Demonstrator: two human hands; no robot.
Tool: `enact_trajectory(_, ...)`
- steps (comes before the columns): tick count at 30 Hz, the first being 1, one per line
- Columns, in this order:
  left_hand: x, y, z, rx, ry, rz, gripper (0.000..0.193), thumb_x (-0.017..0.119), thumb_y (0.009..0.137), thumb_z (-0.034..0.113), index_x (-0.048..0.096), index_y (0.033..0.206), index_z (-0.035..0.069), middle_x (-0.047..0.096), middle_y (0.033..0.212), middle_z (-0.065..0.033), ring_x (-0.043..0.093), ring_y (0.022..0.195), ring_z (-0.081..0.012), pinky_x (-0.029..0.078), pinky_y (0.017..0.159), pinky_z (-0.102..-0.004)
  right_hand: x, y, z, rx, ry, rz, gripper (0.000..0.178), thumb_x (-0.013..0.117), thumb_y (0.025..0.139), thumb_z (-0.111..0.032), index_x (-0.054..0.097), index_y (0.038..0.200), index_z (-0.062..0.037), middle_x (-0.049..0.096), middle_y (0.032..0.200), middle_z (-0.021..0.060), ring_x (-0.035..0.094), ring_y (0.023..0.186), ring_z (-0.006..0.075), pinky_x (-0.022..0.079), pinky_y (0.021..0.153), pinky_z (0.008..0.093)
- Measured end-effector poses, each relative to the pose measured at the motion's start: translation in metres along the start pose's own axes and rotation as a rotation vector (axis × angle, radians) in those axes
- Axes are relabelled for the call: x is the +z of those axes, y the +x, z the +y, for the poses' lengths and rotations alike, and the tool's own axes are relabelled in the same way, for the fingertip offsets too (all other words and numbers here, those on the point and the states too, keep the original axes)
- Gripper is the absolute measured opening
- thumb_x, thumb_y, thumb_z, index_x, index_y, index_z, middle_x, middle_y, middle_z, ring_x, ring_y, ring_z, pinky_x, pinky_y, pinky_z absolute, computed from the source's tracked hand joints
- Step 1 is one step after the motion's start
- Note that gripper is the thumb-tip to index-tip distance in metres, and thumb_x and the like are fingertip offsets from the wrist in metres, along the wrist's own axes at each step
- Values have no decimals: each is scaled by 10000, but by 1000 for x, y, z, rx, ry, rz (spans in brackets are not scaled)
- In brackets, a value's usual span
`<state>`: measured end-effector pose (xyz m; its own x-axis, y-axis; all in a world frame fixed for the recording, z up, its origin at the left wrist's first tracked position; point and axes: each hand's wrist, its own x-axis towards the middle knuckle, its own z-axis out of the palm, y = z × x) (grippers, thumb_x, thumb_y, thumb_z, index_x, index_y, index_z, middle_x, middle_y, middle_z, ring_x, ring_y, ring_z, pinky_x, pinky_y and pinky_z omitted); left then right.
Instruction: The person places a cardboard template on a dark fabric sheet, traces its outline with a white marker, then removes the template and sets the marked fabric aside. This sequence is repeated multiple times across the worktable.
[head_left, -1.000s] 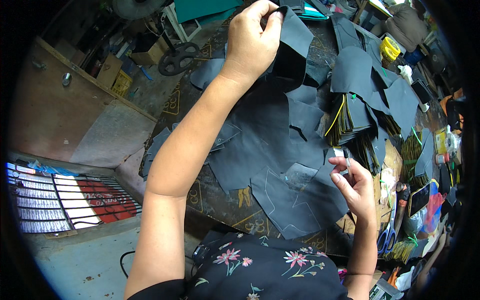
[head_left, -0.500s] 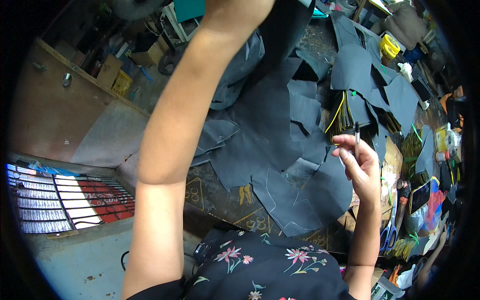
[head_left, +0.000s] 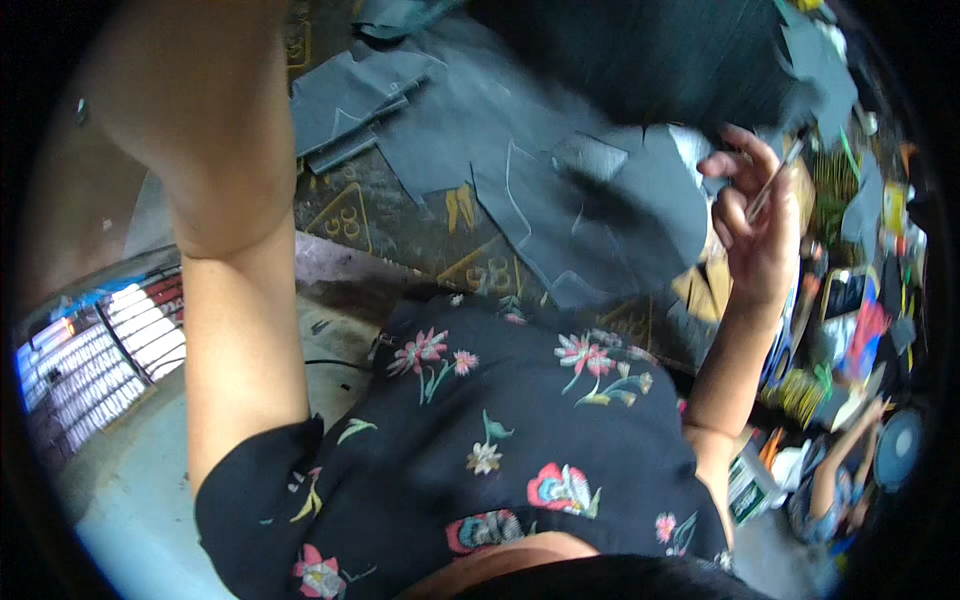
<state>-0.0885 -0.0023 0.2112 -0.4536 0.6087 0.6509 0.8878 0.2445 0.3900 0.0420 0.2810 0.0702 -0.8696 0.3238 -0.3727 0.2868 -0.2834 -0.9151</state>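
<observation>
My right hand [head_left: 762,225] has a slim pen [head_left: 773,182] tucked between its fingers, the tip pointing up and away. It hovers at the right edge of a dark grey sheet [head_left: 425,150] marked with pale outlines. My left arm [head_left: 240,320] reaches up past the top of the picture, and its hand is out of sight. A large black sheet [head_left: 650,60], smeared by motion, hangs across the top over the grey pieces. Whether my left hand holds it cannot be seen.
The dark table [head_left: 400,235] carries yellow painted marks. On its right lie scissors [head_left: 780,345], a phone [head_left: 845,292], bundled strips [head_left: 795,395] and a red and blue plastic bag [head_left: 865,335]. Another person [head_left: 825,495] is at the lower right. A barred window [head_left: 100,350] stands left.
My view has tilted down toward my body. My left hand has left the picture. The black sheet has swung right over the grey pieces, while my right hand keeps the pen.
</observation>
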Motion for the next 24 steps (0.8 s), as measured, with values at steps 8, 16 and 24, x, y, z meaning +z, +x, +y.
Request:
enact_trajectory(8, 136, -72, 42, -110, -437, -279, 158, 687, 919, 105, 621, 1049, 45, 641, 883, -152, 675, 790, -369, 549, 685, -454, -39, -1, 35, 77, 43, -563, 801, 412, 1062, -648, 458, 1460, 46, 715, 1148, 121, 294, 454, -7, 294, 405, 177)
enact_trajectory(16, 181, -113, 56, -293, -906, -552, 305, 710, 942, 212, 640, 1178, 34, 686, 918, -135, 706, 841, -273, 559, 770, -396, -79, -20, 44, 123, -265, -484, 612, 633, 1018, -482, 575, 1317, 48, 712, 1036, 109, 377, 521, 11, 316, 465, 197)
enact_trajectory(24, 116, -82, -105, -523, -66, 116, 344, 744, 894, 115, 666, 1217, 22, 691, 1080, -121, 700, 988, -197, 577, 783, -307, -88, -65, 41, 224, -486, -492, 475, 728, 979, -375, 663, 1166, 57, 746, 967, 81, 668, 934, 129, 493, 892, 278)
